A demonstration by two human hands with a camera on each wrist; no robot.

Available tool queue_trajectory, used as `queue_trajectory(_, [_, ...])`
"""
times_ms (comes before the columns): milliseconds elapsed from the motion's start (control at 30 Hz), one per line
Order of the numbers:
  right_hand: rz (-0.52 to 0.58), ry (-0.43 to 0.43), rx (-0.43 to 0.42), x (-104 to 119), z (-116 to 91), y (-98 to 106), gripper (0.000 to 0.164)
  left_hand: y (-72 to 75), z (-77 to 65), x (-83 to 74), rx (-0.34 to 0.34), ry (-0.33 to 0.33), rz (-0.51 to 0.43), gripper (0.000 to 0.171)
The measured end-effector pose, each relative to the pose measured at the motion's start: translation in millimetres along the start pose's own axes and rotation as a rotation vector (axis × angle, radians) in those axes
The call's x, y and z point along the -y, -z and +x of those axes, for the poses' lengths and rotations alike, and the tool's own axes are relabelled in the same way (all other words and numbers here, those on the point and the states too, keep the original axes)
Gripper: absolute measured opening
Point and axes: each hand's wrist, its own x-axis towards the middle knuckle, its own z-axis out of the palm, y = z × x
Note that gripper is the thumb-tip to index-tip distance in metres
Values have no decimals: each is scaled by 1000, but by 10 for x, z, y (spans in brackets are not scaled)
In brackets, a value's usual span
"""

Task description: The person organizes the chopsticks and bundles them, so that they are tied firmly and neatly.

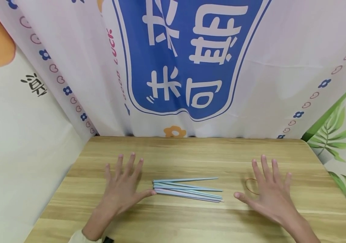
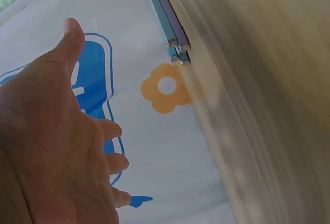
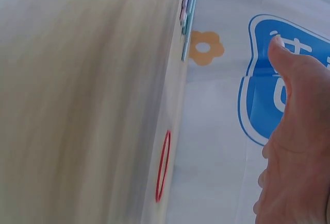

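Several thin chopsticks (image 1: pixel 188 192), pale blue and lilac, lie in a loose fan across the middle of the table, their square thick ends (image 2: pixel 178 51) gathered at the left. My left hand (image 1: pixel 120 189) is spread with straight fingers to the left of them; its thumb tip overlaps their thick ends in the head view. On the right, a thin red rubber band (image 1: pixel 250 186) forms a loop, also seen as a narrow red rubber band (image 3: pixel 163 166) in the right wrist view. My right hand (image 1: pixel 271 195) is spread beside it, partly covering it, with nothing held.
The wood-grain table (image 1: pixel 185 222) has a back edge against a white curtain (image 1: pixel 264 101) with a blue printed panel. A pale sheet (image 1: pixel 18 141) with an orange fruit print hangs at the left. Leaf-printed cloth (image 1: pixel 337 141) is at the right.
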Motion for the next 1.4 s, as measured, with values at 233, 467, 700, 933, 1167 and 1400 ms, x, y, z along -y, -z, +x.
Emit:
queue_trajectory(233, [46,19,40,183,101,-25,127,-33,73,-131,23,-33,-22,117])
queue_trajectory(467, [76,34,84,314,134,-101,127,-105,97,-268,61,-71,-20,119])
queue_trajectory(700, [104,69,110,417,188,-172,127,-142,117,-315,67,-98,-79,120])
queue_trajectory(933, [138,127,142,477,331,-252,128,-144,232,-340,94,-166,-179,122])
queue_trajectory(1167, [251,219,209,530,448,-323,126,-166,334,-391,158,-202,-275,125])
queue_trajectory(1400, [392,288,305,525,564,-398,120,-217,429,-421,226,-252,-357,125])
